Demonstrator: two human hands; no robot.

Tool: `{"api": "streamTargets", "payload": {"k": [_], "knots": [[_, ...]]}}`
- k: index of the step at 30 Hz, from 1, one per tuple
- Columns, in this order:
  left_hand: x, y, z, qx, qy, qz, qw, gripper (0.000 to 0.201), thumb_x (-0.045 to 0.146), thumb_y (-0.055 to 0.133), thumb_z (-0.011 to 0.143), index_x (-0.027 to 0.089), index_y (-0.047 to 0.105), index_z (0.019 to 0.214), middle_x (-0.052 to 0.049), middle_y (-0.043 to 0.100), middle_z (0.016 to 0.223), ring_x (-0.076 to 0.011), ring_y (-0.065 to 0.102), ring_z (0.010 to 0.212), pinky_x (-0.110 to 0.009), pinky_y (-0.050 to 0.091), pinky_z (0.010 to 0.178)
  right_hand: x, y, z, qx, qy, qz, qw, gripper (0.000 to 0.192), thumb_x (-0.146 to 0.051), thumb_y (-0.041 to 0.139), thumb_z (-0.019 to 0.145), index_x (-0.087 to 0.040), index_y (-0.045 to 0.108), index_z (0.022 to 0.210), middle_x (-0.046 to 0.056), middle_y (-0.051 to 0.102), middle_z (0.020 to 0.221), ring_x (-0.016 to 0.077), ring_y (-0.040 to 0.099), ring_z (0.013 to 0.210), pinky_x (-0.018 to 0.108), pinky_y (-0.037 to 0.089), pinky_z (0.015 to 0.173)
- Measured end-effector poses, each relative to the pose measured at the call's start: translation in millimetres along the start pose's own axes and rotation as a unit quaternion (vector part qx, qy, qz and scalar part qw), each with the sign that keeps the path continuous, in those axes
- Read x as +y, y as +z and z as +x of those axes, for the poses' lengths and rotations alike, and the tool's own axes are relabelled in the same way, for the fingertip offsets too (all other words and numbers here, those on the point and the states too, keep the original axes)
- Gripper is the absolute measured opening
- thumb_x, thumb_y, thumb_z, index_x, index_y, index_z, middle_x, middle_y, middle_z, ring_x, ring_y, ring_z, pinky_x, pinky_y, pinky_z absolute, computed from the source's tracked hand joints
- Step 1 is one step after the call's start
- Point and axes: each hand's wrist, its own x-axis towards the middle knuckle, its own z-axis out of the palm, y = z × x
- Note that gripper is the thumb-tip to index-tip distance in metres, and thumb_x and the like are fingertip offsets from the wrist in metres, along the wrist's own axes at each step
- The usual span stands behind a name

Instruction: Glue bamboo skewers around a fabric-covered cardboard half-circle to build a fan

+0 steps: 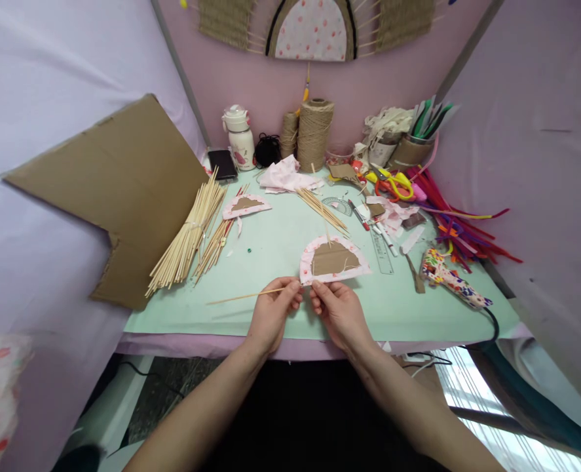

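Near the table's front edge, my left hand (276, 308) pinches a thin bamboo skewer (238, 298) that points out to the left. Its fingertips meet the lower left corner of a cardboard half-circle (335, 257) edged in pink-spotted white fabric. My right hand (338, 309) is closed on the straight lower edge of that half-circle, thumb on top. The piece is tilted up, its bare cardboard side facing me, with a skewer sticking out from its top. Whether the skewer in my left hand touches the half-circle is hidden by my fingers.
Left lie a skewer bundle (187, 233), a cut cardboard sheet (118, 190) and a second half-circle (245, 205). Loose skewers (323, 211) lie ahead. Right are scissors (395, 183), pipe cleaners (460, 226) and a corded glue gun (454, 278). Twine rolls (314, 134) and a bottle (240, 137) stand behind.
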Motion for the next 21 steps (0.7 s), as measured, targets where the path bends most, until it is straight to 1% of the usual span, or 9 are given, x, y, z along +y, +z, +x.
{"api": "streamTargets", "payload": {"k": [1, 3, 6, 9, 16, 21], "knots": [[-1, 1.2, 0, -0.007, -0.001, 0.004, 1.0, 0.038, 0.041, 0.083, 0.062, 0.012, 0.069, 0.082, -0.001, 0.064, 0.068, -0.0072, 0.053, 0.06, -0.019, 0.039, 0.057, 1, 0, 0, -0.005, -0.001, -0.005, 1.0, 0.036, -0.042, 0.088, 0.057, -0.014, 0.066, 0.063, -0.001, 0.062, 0.055, 0.0053, 0.047, 0.046, 0.019, 0.036, 0.043], [-2, 4.0, 1, -0.007, -0.005, 0.003, 1.0, 0.034, 0.038, 0.083, 0.062, 0.012, 0.067, 0.076, 0.001, 0.06, 0.063, -0.0062, 0.049, 0.057, -0.018, 0.036, 0.054, 2, 1, -1, -0.02, 0.0, -0.019, 1.0, 0.035, -0.042, 0.087, 0.059, -0.014, 0.067, 0.063, -0.001, 0.062, 0.056, 0.0058, 0.047, 0.047, 0.02, 0.037, 0.044], [-1, 7.3, 4, 0.013, -0.013, -0.016, 1.0, 0.031, 0.035, 0.082, 0.062, 0.013, 0.06, 0.063, 0.003, 0.053, 0.054, -0.0051, 0.044, 0.052, -0.018, 0.031, 0.05, 2, 0, -2, -0.04, -0.003, -0.044, 0.998, 0.033, -0.042, 0.085, 0.059, -0.013, 0.07, 0.067, 0.001, 0.065, 0.061, 0.0076, 0.05, 0.05, 0.021, 0.04, 0.048], [0, 8.8, 6, 0.021, -0.02, -0.031, 0.999, 0.033, 0.032, 0.08, 0.062, 0.014, 0.053, 0.055, 0.004, 0.05, 0.05, -0.0047, 0.041, 0.049, -0.018, 0.029, 0.049, 3, 0, -2, -0.042, -0.018, -0.058, 0.997, 0.031, -0.04, 0.084, 0.06, -0.014, 0.071, 0.07, 0.002, 0.067, 0.064, 0.0089, 0.052, 0.053, 0.023, 0.042, 0.051], [2, 10.3, 8, 0.026, -0.037, -0.051, 0.998, 0.031, 0.026, 0.078, 0.059, 0.015, 0.05, 0.051, 0.004, 0.047, 0.048, -0.0053, 0.041, 0.049, -0.019, 0.029, 0.049, 14, -2, 2, -0.022, -0.058, -0.091, 0.994, 0.028, -0.04, 0.079, 0.068, -0.015, 0.066, 0.065, 0.0, 0.065, 0.059, 0.0086, 0.051, 0.049, 0.023, 0.041, 0.05], [2, 10.1, 8, 0.026, -0.042, -0.065, 0.997, 0.029, 0.024, 0.077, 0.058, 0.015, 0.051, 0.05, 0.004, 0.047, 0.048, -0.006, 0.042, 0.05, -0.02, 0.03, 0.05, 16, -5, 1, -0.023, -0.075, -0.115, 0.99, 0.029, -0.042, 0.075, 0.072, -0.016, 0.065, 0.066, 0.0, 0.065, 0.059, 0.0094, 0.052, 0.049, 0.023, 0.041, 0.05]]}}
